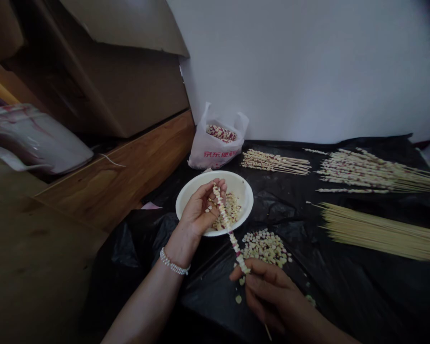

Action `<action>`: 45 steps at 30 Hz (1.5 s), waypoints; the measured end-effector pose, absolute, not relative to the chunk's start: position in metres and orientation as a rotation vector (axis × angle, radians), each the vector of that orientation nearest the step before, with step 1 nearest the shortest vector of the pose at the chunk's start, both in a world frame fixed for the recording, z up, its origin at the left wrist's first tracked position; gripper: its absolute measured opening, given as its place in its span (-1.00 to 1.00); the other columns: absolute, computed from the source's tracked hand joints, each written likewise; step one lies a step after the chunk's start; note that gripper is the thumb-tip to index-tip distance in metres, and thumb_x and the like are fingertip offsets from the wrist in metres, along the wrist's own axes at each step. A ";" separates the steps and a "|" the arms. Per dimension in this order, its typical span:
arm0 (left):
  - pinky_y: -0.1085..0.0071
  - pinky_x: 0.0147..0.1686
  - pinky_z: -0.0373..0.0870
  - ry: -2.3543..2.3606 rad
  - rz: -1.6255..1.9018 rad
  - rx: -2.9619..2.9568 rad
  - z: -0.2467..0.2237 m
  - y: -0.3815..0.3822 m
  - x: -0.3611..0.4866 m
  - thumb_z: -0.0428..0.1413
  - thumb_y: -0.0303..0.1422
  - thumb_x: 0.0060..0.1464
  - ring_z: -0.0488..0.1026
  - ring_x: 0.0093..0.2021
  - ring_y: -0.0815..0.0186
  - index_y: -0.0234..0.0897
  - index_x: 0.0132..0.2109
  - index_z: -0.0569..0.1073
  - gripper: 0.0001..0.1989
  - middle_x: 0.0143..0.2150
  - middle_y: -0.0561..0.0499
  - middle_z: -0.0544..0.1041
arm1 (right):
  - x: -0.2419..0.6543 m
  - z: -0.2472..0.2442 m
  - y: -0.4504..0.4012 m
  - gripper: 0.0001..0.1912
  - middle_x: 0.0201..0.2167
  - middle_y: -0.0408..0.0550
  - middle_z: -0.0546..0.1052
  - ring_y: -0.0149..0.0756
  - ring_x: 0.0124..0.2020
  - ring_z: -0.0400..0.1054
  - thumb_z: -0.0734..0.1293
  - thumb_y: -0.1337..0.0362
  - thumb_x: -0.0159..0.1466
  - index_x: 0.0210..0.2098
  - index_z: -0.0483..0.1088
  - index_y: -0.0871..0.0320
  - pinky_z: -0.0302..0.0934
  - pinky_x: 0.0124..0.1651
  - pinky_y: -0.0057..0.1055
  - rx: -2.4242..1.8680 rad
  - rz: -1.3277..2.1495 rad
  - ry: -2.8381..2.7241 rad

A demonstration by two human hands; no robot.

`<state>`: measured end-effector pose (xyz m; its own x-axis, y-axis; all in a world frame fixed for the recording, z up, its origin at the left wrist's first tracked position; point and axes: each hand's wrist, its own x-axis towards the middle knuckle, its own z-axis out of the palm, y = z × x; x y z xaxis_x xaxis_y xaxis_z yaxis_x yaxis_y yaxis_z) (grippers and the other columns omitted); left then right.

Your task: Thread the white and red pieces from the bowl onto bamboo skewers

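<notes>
Thin wooden skewer strung with cream-and-red kernels (233,241): lower end pinched by right hand (272,289); upper end over left hand (197,210), loosely cupped, unclenched.

Spreads out as a creased, glossy black plastic sheet (344,296), slack and folded along the left edge. Carries, close to the back left corner, a white plastic bag (215,154) with red lettering, upright with handles raised. In front of that, near the left edge, holds a white bowl (185,195). Along the back edge, right of the bag, bears a small bundle of strung skewers (267,161). Towards the back right corner, supports a larger bundle (361,173) of the same kind. In front of this, towards the right edge, carries a thick spread of bare sticks (376,230). Between bowl and sticks, towards the near edge, bears a loose heap of pale kernels (265,246), with a few stray kernels (238,299) closer still.
</notes>
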<state>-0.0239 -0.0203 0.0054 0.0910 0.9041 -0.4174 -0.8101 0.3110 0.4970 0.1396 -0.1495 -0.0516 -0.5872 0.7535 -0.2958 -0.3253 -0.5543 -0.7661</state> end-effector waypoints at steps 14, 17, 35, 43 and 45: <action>0.43 -0.24 0.58 0.788 1.185 0.225 -0.004 -0.018 -0.030 0.09 -0.55 0.16 0.62 -0.29 0.27 -0.43 -0.17 0.56 -0.85 -0.32 -0.13 0.66 | 0.142 -0.059 -0.152 -0.63 -0.73 -0.36 0.29 -0.57 -0.75 -0.08 0.40 -0.04 0.22 -0.20 0.47 0.14 -0.29 -0.68 -0.57 -0.890 2.102 -0.942; 0.48 -0.36 0.56 0.721 1.177 0.272 -0.007 -0.017 -0.031 0.08 -0.49 0.21 0.62 -0.31 0.29 -0.41 -0.10 0.55 -0.82 -0.29 -0.12 0.66 | 0.144 -0.058 -0.149 -0.65 -0.73 -0.35 0.29 -0.58 -0.75 -0.08 0.38 -0.01 0.26 -0.19 0.47 0.16 -0.27 -0.68 -0.58 -0.895 2.092 -0.937; 0.38 -0.22 0.60 0.763 1.189 0.183 0.005 -0.017 -0.029 0.00 -0.53 0.20 0.64 -0.21 0.20 -0.46 0.07 0.46 -0.68 -0.25 -0.21 0.65 | 0.202 -0.014 -0.120 -0.72 -0.57 -0.25 0.41 -0.63 -0.76 -0.03 0.38 0.20 0.29 -0.04 0.47 0.18 -0.13 -0.70 -0.61 -0.958 1.896 -0.924; 0.44 -0.33 0.60 0.756 1.166 0.136 0.008 -0.017 -0.028 -0.02 -0.55 0.22 0.64 -0.30 0.24 -0.44 -0.07 0.50 -0.76 -0.31 -0.18 0.65 | 0.284 -0.003 0.002 -0.74 -0.33 -0.02 0.58 -0.32 -0.47 0.45 0.22 0.33 0.42 0.00 0.46 0.27 0.36 -0.41 -0.37 -1.838 0.820 -1.775; 0.45 -0.34 0.60 0.756 1.170 0.128 0.009 -0.017 -0.028 -0.03 -0.57 0.22 0.64 -0.31 0.25 -0.43 -0.05 0.50 -0.74 -0.31 -0.17 0.65 | 0.299 -0.004 0.033 -0.72 -0.02 0.03 0.53 -0.17 -0.15 0.49 0.34 0.23 0.39 0.05 0.41 0.18 0.44 -0.14 -0.16 -1.957 0.624 -1.797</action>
